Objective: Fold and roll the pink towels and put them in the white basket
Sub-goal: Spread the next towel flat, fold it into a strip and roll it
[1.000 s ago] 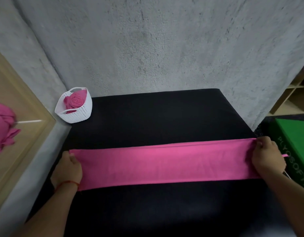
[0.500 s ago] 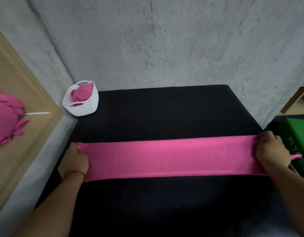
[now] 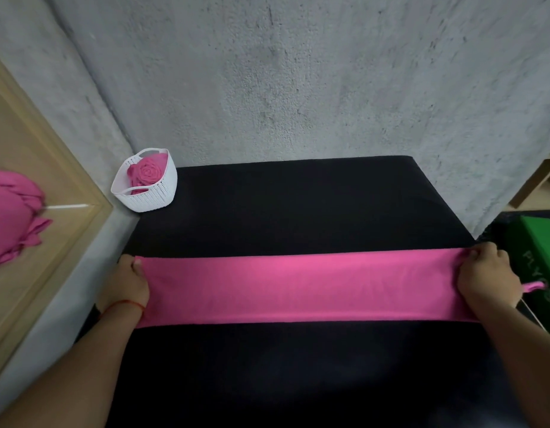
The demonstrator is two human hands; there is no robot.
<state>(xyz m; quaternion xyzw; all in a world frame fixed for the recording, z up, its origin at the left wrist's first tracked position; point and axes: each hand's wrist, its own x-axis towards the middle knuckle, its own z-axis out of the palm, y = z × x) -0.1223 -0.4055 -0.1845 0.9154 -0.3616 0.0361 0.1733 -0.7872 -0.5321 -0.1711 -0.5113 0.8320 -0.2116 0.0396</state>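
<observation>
So you've got the pink towel [image 3: 298,288] folded into one long narrow strip, lying flat across the black padded table [image 3: 298,205] from its left edge to its right edge, on the half nearer you. It looks pulled fairly smooth between your hands.

Your left hand [image 3: 128,284] is at the strip's left end, fingers curled in and pinching the far corner of the fabric. There's a red thread bracelet [image 3: 125,304] on that wrist. Your right hand [image 3: 487,276] is at the right end, fingers bunched over the towel and clamping it, knuckles up. A little hanging loop [image 3: 534,285] from the towel pokes out just past that hand, over the table's right edge.

The white basket [image 3: 150,193] sits at the far left corner of the table, right by the concrete wall [image 3: 298,72], well apart from the strip. It already has a rolled pink towel [image 3: 148,173] in it, spiral end facing up like a rose.

Off to the left, a heap of pink towels [image 3: 11,217] sits on a light wooden ledge [image 3: 35,242]. On the right, beside the table, there's a green box [image 3: 542,242] with pale lettering that I can't fully read.
</observation>
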